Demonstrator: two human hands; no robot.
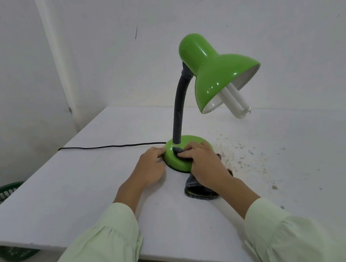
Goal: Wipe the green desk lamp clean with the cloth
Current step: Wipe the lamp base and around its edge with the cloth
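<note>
My right hand (pixel 205 160) presses the dark cloth (pixel 198 192) flat-fingered onto the lamp (pixel 215 72) base mid-table, left hand (pixel 150 167) curled against its left rim. Small circles, steady base, I'd say.

I see a white table (pixel 90 191) set in the corner of the room. On it stands the green lamp (pixel 215 72) on its round base (pixel 177 162), with a dark cloth (pixel 198 192) just beside the base. A black cord (pixel 110 146) runs left to the table's edge. Brown specks (pixel 245 155) stain the right side.
</note>
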